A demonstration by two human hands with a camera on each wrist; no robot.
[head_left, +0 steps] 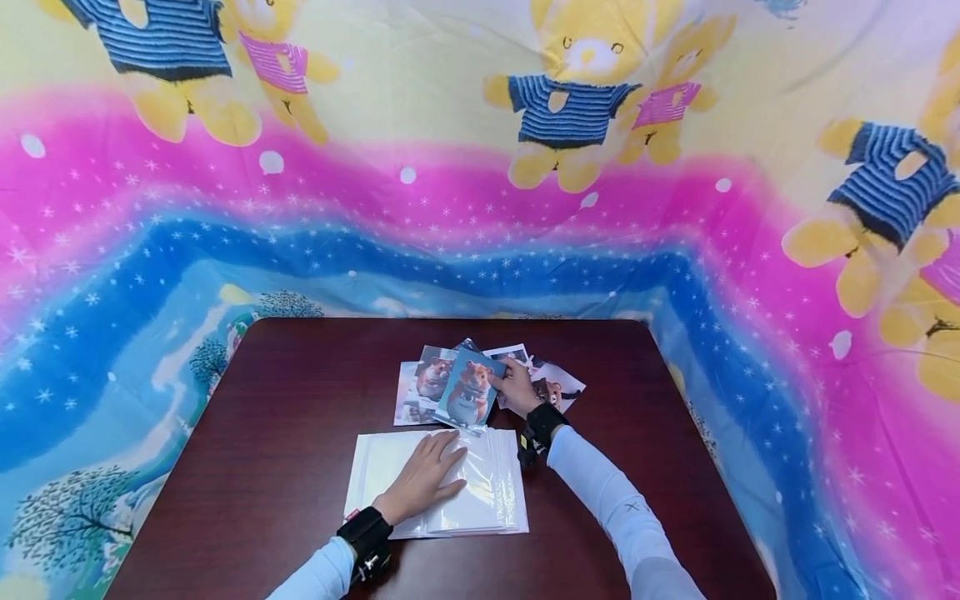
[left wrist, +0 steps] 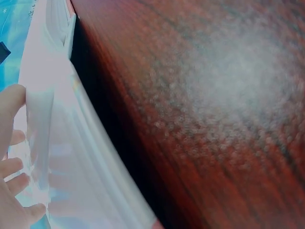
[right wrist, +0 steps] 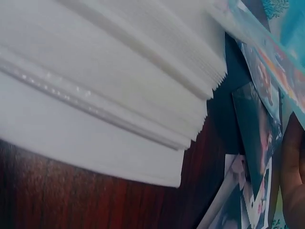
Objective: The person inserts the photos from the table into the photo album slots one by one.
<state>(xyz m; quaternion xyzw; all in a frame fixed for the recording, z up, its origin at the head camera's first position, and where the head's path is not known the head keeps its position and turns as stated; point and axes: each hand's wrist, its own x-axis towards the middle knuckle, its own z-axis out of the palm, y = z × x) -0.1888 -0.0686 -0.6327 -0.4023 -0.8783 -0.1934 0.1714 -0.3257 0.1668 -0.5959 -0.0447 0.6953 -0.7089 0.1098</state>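
Observation:
An open photo album (head_left: 468,492) with clear plastic pockets over white pages lies near the table's middle. On its pages my left hand (head_left: 426,475) rests with fingers spread. My right hand (head_left: 516,388) pinches the right edge of a teal picture card (head_left: 467,392) printed with a brown cartoon animal. The card is tilted, its lower edge right at the album's top edge. In the right wrist view, the album's layered page edges (right wrist: 195,81) show, with part of my right hand (right wrist: 291,176) at the right border. The left wrist view catches my left fingers (left wrist: 14,181) along the glossy pocket.
Behind the album, several more picture cards (head_left: 431,375) lie fanned and overlapping, some partly hidden by the right hand; one card (head_left: 558,385) sticks out to the right. The dark wooden table (head_left: 300,417) meets a printed cloth backdrop (head_left: 450,208) at its back and sides.

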